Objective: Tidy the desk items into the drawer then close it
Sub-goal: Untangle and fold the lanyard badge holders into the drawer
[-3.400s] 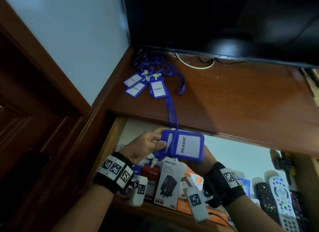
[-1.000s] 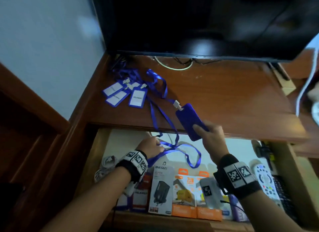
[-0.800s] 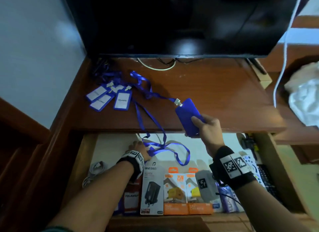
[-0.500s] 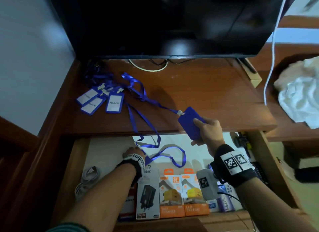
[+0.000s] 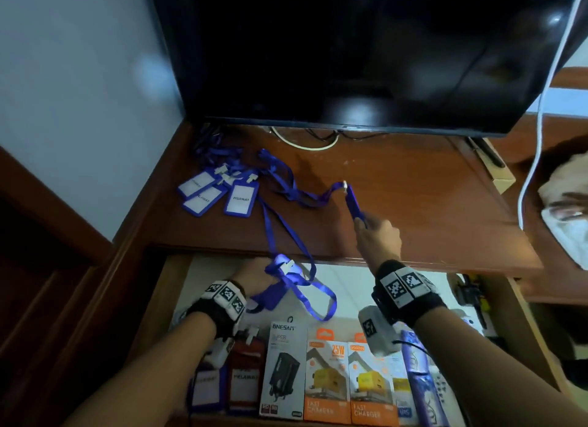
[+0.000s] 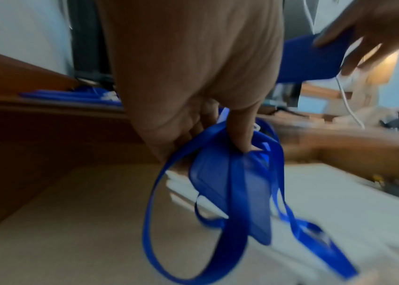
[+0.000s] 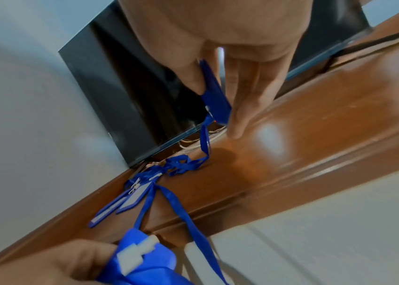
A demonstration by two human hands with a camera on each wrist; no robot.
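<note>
A brown wooden desk (image 5: 397, 185) stands in a corner against a pale wall, and a dark television (image 5: 350, 51) stands at its back edge. Under the front edge the drawer (image 5: 165, 293) is pulled open; along its front wall stand charger boxes (image 5: 327, 379) and two more badge holders (image 5: 222, 388). Near the back left corner of the desk lie three blue badge holders (image 5: 219, 194) with tangled lanyards.

The right hand (image 5: 377, 240) pinches one blue badge holder (image 5: 354, 205) between thumb and fingers above the desk; its lanyard (image 5: 305, 194) trails to the pile. The left hand (image 5: 254, 275), inside the drawer, holds another blue badge holder (image 6: 232, 194) together with its looped lanyard (image 5: 313, 294).

The head view shows the right hand's holder only edge-on. The left wrist view shows the thumb pressing strap and holder, which the head view mostly hides. The right wrist view shows the white clip (image 7: 137, 254) at the left hand.
</note>
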